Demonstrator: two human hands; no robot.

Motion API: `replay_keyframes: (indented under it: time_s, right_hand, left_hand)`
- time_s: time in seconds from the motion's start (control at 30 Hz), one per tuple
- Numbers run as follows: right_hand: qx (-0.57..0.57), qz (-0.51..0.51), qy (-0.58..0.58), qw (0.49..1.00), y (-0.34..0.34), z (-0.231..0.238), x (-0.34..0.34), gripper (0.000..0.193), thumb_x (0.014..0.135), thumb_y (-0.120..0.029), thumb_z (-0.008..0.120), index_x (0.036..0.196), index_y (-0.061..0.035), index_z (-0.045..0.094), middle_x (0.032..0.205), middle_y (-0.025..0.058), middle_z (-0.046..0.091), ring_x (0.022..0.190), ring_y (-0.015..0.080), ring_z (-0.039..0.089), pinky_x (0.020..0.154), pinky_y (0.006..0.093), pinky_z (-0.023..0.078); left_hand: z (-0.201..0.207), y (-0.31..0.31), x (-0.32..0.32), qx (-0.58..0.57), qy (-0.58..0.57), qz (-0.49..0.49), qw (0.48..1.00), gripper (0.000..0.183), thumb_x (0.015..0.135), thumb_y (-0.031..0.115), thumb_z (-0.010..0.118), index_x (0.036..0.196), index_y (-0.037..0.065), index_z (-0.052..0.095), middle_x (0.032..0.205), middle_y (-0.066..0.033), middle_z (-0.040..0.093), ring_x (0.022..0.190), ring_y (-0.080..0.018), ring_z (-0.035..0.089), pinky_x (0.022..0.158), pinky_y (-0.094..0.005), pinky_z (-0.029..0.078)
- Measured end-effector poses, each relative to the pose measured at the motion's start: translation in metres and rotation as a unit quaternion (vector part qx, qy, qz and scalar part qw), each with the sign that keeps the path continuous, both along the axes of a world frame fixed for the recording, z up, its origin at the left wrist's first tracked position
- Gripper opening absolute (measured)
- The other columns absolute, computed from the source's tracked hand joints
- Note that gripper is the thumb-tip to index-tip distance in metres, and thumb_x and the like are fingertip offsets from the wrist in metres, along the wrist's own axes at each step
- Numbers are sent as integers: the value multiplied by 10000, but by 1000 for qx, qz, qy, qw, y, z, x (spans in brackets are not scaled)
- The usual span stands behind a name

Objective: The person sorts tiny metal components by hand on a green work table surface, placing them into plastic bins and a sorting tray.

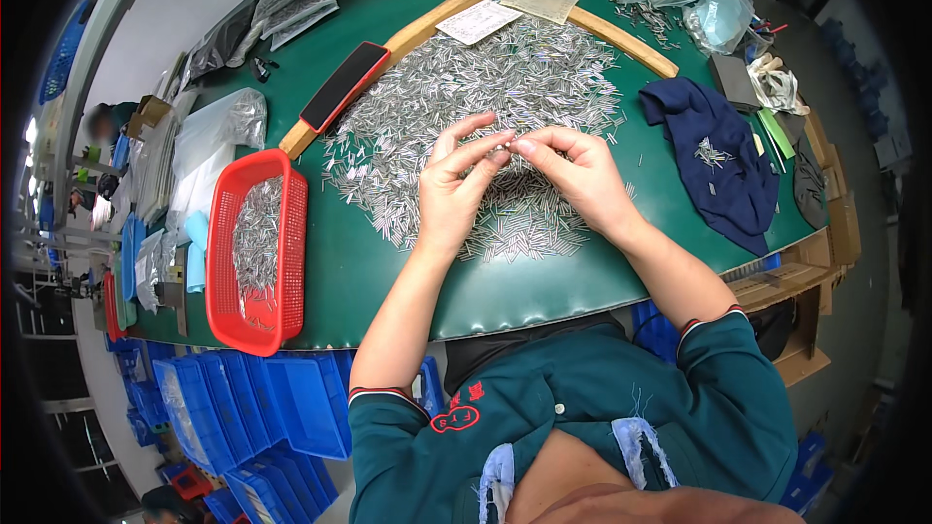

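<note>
Over a broad heap of small silvery metal pins (466, 78), my two hands meet at their fingertips. My left hand (452, 182) has thumb and index finger pinched together, its other fingers bent. My right hand (582, 175) pinches from the other side, thumb against index finger. A tiny bright speck shows where the fingertips meet, too small to name. Some pins beneath the hands are hidden by them. On the left stands a red perforated plastic basket (294, 262), partly filled with similar pins.
Wooden bars (621, 39) border the heap on the green table (359, 281). A black-and-red flat block (345, 85) rests on the left bar; two paper slips (479, 21) lie at the top. Dark blue cloth (714, 155) with several pins lies right. Blue bins (306, 408) stand below left.
</note>
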State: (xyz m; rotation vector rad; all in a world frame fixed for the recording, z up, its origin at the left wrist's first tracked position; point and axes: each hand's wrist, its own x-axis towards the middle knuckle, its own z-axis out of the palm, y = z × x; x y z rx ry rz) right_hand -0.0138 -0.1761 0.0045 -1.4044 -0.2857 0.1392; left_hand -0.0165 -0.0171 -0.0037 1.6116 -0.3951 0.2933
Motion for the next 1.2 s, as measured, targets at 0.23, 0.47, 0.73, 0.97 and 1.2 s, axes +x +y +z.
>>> replay_keyframes:
  time_s: [0.23,0.47,0.73,0.97,1.2]
  right_hand:
    - [14,7,-40,999,2,6,-3,173,856,-138,561,905,14,630,808,28,625,757,56,545,670,188,426]
    - [-17,-13,-39,999,2,1,-1,163,831,-140,599,894,6,636,750,-7,596,687,30,497,613,180,401]
    - [-120,-41,-98,987,2,-9,4,167,777,-176,670,831,-20,651,605,-51,501,565,11,402,473,182,323]
    - [-24,6,49,999,0,-9,11,224,818,-238,627,800,-15,638,595,-60,487,523,4,401,442,170,313]
    - [141,139,354,914,-7,-3,14,184,860,-269,570,805,-97,535,559,-95,329,442,-26,271,330,136,160]
  left_hand:
    - [2,2,-3,-45,81,-42,995,212,818,38,580,1023,44,631,953,-80,585,788,-126,593,709,-215,486]
    - [2,4,-2,48,58,-2,997,221,801,53,600,1019,50,636,864,-56,616,797,-109,579,701,-216,458]
    - [0,5,-2,253,-116,72,958,218,748,81,631,964,72,651,767,-53,621,718,-186,584,697,-291,438]
    - [2,6,-2,369,-177,43,912,270,756,145,630,1007,57,583,680,-67,530,656,-238,548,615,-340,423]
    - [1,4,-2,383,-182,29,905,262,824,100,548,1079,42,539,768,-111,516,665,-273,532,597,-357,436]
